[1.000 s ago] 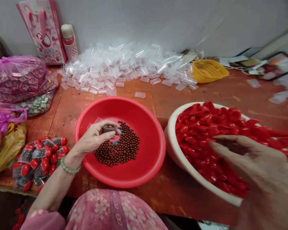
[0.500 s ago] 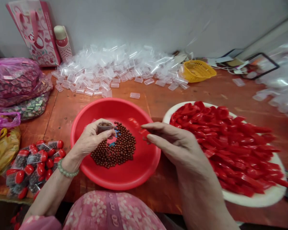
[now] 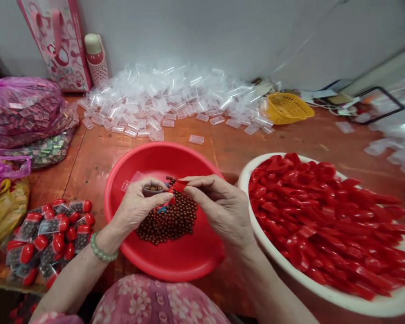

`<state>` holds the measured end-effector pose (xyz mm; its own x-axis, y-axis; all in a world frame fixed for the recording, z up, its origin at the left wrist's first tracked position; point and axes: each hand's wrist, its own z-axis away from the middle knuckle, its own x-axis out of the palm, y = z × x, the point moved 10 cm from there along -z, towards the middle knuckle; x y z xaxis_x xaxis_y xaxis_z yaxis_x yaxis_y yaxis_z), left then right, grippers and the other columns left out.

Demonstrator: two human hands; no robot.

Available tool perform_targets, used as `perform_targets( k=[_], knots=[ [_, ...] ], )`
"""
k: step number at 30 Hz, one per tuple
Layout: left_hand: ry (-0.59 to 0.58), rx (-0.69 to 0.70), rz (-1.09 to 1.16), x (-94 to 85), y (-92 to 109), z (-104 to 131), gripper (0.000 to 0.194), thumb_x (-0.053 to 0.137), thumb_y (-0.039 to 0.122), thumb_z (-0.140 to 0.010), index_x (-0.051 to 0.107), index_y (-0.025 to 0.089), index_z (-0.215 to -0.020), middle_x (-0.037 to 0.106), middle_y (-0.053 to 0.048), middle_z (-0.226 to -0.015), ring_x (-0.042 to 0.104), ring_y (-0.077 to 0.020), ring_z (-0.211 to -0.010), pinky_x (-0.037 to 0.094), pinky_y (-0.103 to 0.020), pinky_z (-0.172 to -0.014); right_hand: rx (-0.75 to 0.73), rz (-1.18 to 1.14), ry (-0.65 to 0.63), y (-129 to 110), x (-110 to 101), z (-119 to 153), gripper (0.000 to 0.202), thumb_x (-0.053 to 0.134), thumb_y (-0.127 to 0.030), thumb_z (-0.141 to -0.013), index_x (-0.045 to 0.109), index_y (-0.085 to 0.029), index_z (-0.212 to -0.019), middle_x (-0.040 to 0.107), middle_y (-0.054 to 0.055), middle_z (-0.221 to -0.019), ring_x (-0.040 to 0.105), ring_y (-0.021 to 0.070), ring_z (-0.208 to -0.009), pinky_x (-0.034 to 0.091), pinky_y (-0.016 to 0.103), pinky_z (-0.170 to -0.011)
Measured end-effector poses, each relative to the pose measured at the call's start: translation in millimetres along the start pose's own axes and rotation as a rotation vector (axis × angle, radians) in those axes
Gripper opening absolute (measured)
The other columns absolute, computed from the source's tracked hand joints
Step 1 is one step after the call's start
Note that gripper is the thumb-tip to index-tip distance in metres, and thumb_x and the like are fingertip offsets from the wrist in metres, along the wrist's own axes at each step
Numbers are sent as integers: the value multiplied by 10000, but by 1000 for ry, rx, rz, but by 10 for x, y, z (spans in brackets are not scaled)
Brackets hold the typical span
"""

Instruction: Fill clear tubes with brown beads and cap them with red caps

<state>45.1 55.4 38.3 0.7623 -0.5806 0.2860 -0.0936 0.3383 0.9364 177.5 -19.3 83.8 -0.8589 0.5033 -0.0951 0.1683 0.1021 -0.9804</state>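
Over the red basin (image 3: 202, 265), my left hand (image 3: 140, 202) is closed round a small clear plastic tube (image 3: 153, 192), its open end up and brown beads showing at the mouth. My right hand (image 3: 219, 202) pinches a red plastic cap (image 3: 179, 185) between thumb and fingertips, close beside the tube. A red bit also shows at the left thumb tip. Below both hands lies a heap of brown round beads (image 3: 168, 220), with a blue piece (image 3: 162, 209) partly hidden among them. A clear empty tube (image 3: 125, 185) rests in the basin behind my left hand.
A white basin (image 3: 253, 198) full of red caps (image 3: 324, 225) stands at the right. Filled red-capped tubes (image 3: 50, 234) are piled at the left. Along the wall lie clear tubes (image 3: 175, 94), a yellow basket (image 3: 288, 108), a bottle (image 3: 96, 63) and plastic bags (image 3: 23, 108).
My right hand has brought the red cap leftward, from the basin's right side to right beside the bead-filled tube. My left hand keeps its hold. The view has shifted slightly.
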Motion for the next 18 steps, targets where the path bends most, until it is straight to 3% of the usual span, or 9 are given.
perform_targets(
  k=[4,10,14,18],
  knots=[
    [50,-11,84,-20,-97,-22,240,818,279,-659,639,149,-752,607,37,-656,544,-73,-599,423,-213,-622,-54,19,89,-40,102,49,13,714,-244,-812,714,-237,-823,756,17,-836,714,169,-818,592,320,-768],
    [26,-10,123,-33,-115,-32,280,802,365,-693,666,147,-804,636,4,-743,568,-101,-676,444,-232,-655,-179,108,10,-65,280,130,198,681,-239,-845,688,-262,-1042,734,59,-1119,682,214,-1076,564,408,-951],
    [-111,-70,196,71,-113,-10,259,779,293,-693,653,139,-858,643,-12,-767,580,-102,-685,446,-235,-671,-64,-10,20,57,222,28,201,704,-239,-817,658,-252,-1012,745,31,-958,713,160,-819,606,306,-742],
    [-211,-152,243,124,-147,26,332,702,104,-601,645,124,-927,674,-37,-808,612,-113,-708,464,-240,-687,28,-58,-33,114,124,-124,221,762,-266,-739,660,-234,-933,682,-28,-726,639,110,-625,545,229,-587]
  ],
)
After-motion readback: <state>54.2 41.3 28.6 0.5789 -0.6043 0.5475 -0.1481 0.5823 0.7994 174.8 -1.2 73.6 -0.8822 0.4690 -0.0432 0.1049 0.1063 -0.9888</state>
